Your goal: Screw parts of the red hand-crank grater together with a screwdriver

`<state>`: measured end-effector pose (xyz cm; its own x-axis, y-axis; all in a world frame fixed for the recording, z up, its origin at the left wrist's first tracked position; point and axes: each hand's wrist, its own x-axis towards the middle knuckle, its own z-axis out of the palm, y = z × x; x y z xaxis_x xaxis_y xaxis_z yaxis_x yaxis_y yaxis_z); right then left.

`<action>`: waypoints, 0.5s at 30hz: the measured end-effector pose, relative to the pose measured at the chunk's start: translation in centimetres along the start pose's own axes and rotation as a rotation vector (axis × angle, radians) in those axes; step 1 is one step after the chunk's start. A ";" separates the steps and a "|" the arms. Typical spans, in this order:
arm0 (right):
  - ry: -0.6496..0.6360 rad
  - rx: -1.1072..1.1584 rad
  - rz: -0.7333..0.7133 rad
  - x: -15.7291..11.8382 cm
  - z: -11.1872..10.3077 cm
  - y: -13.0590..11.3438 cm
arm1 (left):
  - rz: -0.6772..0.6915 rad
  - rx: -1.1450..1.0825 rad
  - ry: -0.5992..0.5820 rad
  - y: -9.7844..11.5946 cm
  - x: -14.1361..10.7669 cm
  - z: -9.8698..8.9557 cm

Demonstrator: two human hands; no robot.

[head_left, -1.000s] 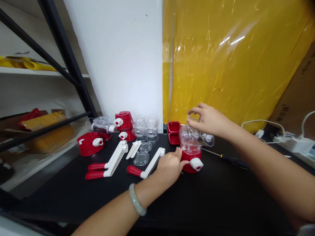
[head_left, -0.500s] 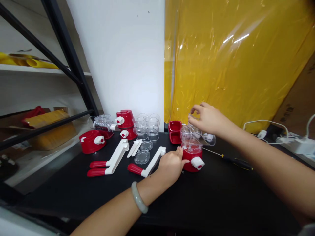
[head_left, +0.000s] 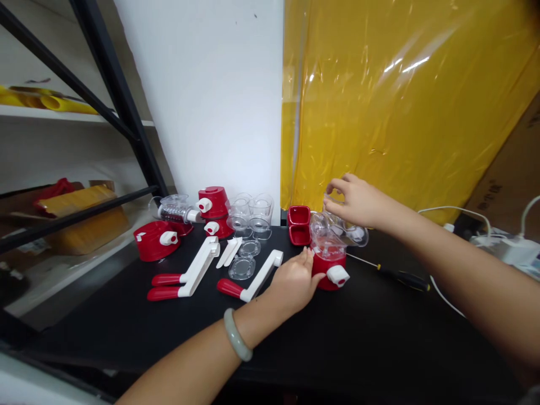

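Note:
A red base with a white knob [head_left: 329,271] stands on the black table, and a clear plastic housing [head_left: 337,230] sits on top of it. My left hand [head_left: 295,281], with a pale bangle on its wrist, grips the left side of the red base, thumb near the front. Above the housing, my right hand [head_left: 348,198] has its thumb and fingers curled round the top rim of the clear part. The fingertips partly cover that rim. Just left of the housing lie two small red trays [head_left: 299,225].
White cranks with red handles [head_left: 192,275], clear cups [head_left: 250,214], clear discs [head_left: 242,268] and stacked red bases [head_left: 213,202] occupy the left. A screwdriver [head_left: 405,277] lies right of the housing. White cables and a power strip [head_left: 506,247] are at the far right.
Both hands keep nearly the same hold on the base and the clear housing. The view has shifted slightly, and more white cable shows beside the right forearm.

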<state>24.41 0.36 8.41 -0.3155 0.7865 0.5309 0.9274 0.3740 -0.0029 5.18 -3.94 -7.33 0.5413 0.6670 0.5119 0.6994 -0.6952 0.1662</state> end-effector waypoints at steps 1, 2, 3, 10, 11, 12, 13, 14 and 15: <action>-0.008 -0.007 0.010 0.0 0.0 -0.1 | -0.030 -0.053 -0.010 0.0 0.1 -0.3; -0.017 -0.011 0.016 0.0 -0.1 -0.2 | -0.074 -0.123 -0.015 -0.1 0.4 -0.6; -0.025 -0.012 0.018 0.0 -0.2 -0.3 | -0.131 -0.211 -0.014 -0.3 0.7 -0.7; -0.002 -0.007 0.017 -0.8 -1.0 0.0 | -0.574 -0.939 0.062 -0.5 4.0 2.5; 0.000 -0.007 0.021 -1.0 -1.2 0.1 | -0.584 -0.961 0.077 -0.2 4.1 3.0; -0.001 -0.008 0.026 -1.1 -1.4 0.2 | -0.586 -0.955 0.094 0.1 4.1 3.5; -0.003 -0.010 0.034 -1.4 -1.6 0.3 | -0.575 -0.941 0.101 0.4 4.1 3.8; -0.002 -0.016 0.043 -1.6 -1.7 0.3 | -0.561 -0.932 0.103 0.7 4.0 4.0; 0.001 -0.025 0.054 -1.8 -1.9 0.3 | -0.546 -0.935 0.100 1.1 3.8 4.1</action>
<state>25.68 -1.87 9.02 -0.2649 0.8046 0.5315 0.9477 0.3190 -0.0105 9.90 -1.03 -8.68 0.1957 0.9525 0.2335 0.1790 -0.2688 0.9464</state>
